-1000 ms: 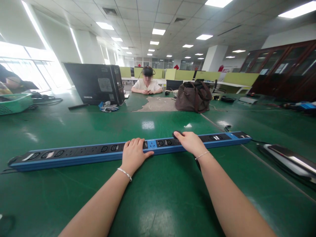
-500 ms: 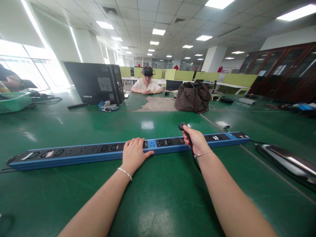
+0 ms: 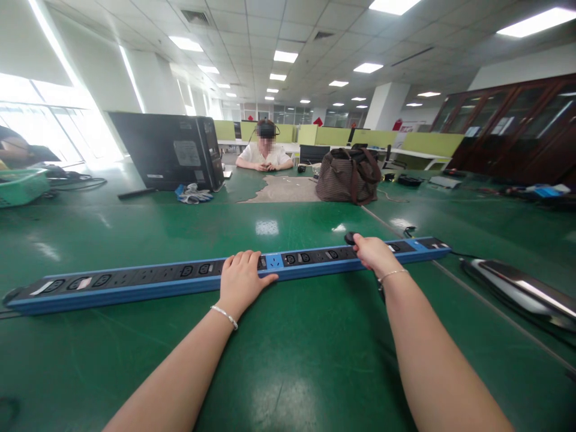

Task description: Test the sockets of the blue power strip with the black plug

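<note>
Left hand (image 3: 242, 279) rests open on a long power strip (image 3: 297, 264); right hand (image 3: 375, 253) grips a rounded plug (image 3: 350, 238), fabric bag (image 3: 337, 180) beyond.

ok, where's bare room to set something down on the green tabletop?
Free: the tabletop between the forearms, nearer than the power strip; also the band beyond the strip, before the gloves and bag. Crowded: the strip's right end, beside the silver-sided device, and the far left, around the green basket and cables.
</note>
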### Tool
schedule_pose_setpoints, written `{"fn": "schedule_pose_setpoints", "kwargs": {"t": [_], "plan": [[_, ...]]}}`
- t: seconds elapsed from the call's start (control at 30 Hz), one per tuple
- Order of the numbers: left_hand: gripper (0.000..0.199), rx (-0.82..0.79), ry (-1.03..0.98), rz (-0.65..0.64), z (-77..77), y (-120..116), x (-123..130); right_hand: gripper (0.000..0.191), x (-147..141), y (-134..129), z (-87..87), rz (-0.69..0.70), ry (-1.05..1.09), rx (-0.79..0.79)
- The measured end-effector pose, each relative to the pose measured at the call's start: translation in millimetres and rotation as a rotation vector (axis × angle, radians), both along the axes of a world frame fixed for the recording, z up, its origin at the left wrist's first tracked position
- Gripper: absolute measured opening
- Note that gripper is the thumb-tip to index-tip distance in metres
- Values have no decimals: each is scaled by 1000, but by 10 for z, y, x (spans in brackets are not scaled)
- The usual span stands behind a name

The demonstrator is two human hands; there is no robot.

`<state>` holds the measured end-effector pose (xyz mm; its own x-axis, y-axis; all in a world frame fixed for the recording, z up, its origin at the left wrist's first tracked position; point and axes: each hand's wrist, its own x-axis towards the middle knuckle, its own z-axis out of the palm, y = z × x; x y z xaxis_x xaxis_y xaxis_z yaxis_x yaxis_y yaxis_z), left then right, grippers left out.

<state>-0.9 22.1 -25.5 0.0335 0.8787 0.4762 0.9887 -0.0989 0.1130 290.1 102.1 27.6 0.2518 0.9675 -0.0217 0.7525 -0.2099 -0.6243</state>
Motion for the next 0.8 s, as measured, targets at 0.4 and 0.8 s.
{"fn": "schedule_pose_setpoints", "kwargs": {"t": [0.4, 0.8], "plan": [[58, -2, 1, 2, -8, 8, -2, 56, 683, 80, -154, -102, -269, -68], [60, -6, 13, 7, -11, 14, -9, 61, 638, 94, -126, -83, -410, -122]]}}
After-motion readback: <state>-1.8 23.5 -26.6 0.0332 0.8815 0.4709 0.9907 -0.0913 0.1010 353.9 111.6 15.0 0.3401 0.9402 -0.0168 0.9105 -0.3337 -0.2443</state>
